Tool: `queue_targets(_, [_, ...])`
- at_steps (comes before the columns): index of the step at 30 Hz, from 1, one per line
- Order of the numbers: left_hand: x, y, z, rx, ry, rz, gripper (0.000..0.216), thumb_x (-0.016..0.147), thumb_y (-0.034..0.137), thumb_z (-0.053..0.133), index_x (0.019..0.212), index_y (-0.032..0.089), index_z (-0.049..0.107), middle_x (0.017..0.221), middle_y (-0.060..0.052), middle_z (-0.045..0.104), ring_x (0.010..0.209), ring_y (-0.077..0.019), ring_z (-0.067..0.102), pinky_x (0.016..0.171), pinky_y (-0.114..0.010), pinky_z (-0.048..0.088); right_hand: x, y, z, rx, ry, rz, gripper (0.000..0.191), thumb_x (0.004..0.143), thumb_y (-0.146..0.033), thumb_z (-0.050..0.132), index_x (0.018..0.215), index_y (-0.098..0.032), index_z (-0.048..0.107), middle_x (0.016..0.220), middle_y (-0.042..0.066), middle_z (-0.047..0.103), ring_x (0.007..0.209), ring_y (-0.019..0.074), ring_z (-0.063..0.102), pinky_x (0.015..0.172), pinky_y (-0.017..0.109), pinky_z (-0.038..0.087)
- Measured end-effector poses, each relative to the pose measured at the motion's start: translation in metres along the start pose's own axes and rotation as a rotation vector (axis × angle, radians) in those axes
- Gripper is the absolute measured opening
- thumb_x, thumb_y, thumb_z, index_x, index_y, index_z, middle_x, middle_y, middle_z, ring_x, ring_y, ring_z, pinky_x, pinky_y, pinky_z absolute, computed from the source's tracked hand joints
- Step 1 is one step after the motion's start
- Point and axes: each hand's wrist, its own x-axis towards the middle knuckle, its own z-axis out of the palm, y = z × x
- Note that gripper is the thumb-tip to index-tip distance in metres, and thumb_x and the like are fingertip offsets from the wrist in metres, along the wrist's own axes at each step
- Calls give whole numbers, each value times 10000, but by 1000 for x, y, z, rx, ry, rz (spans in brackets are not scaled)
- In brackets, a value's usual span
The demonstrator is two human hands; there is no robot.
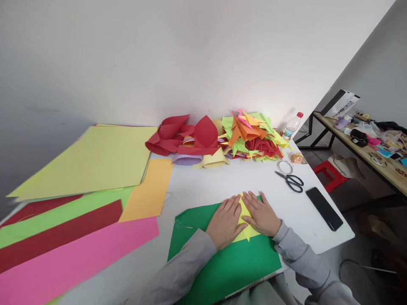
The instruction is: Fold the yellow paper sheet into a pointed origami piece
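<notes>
A folded piece of yellow paper (248, 233) with a pointed lower tip lies on a green sheet (241, 264) at the table's front. My left hand (225, 221) rests flat over its left side, fingers stretched out toward the wall. Over its right side lies my right hand (261, 212), also flat with fingers extended. Both palms press down on the paper and cover much of it, so the folds beneath them are hidden. Black-handled scissors (291, 181) lie beyond my right hand, beside a roll of tape (285, 167).
Large yellow sheets (95, 163) and strips of pink paper (85, 254) cover the left side. Red paper shapes (206, 133) and a heap of folded paper stars (249, 135) stand against the wall. A bottle (291, 126) and black phone (324, 208) are at right.
</notes>
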Motion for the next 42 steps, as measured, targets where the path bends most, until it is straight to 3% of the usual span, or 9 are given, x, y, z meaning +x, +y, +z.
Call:
queue_targets(7, [10, -1, -11, 32, -28, 11, 637, 860, 540, 527, 1293, 72, 523, 1412, -205, 500, 1238, -332, 477, 1015, -462, 363, 9, 2, -2, 5, 56, -58, 617, 982, -491, 388, 1457, -96, 375, 1491, 157, 415, 1424, 276, 297, 1167, 571, 166])
queue_targets(13, [10, 2, -7, 57, -2, 9, 630, 886, 544, 472, 1314, 82, 506, 1400, -205, 507, 1264, -322, 469, 1038, -463, 360, 6, 4, 2, 5, 109, -61, 597, 986, -481, 388, 1455, -112, 380, 1494, 145, 414, 1400, 285, 341, 1160, 579, 177])
queue_targets(20, [-12, -9, 2, 193, -8, 27, 612, 929, 560, 405, 1342, 120, 506, 1463, -189, 454, 1351, -306, 415, 1102, -464, 330, -14, 17, 4, 1, 136, -25, 622, 973, -543, 387, 1456, -150, 382, 1503, 134, 403, 1399, 289, 341, 1146, 594, 188])
queue_targets(30, [-35, -11, -8, 257, 5, 7, 594, 953, 499, 398, 1371, 87, 486, 1439, -190, 487, 1339, -300, 444, 1106, -453, 342, -27, 18, -1, -39, 135, 7, 606, 972, -527, 404, 1447, -151, 405, 1492, 135, 421, 1386, 289, 360, 1147, 581, 191])
queue_targets(38, [-23, -12, -23, 283, -46, 48, 522, 919, 479, 513, 1244, 80, 604, 1307, -202, 600, 1218, -321, 548, 1068, -478, 397, -21, 18, -12, -31, 61, -5, 601, 963, -522, 431, 1424, -137, 433, 1465, 152, 456, 1362, 318, 380, 1126, 646, 192])
queue_targets(42, [-13, -13, -32, 283, -73, 81, 410, 903, 416, 579, 1195, 136, 647, 1221, -192, 651, 1138, -311, 600, 1064, -524, 395, -16, 22, -15, -70, 56, -39, 500, 988, -356, 453, 1430, -126, 416, 1417, 153, 514, 1312, 316, 434, 1119, 655, 215])
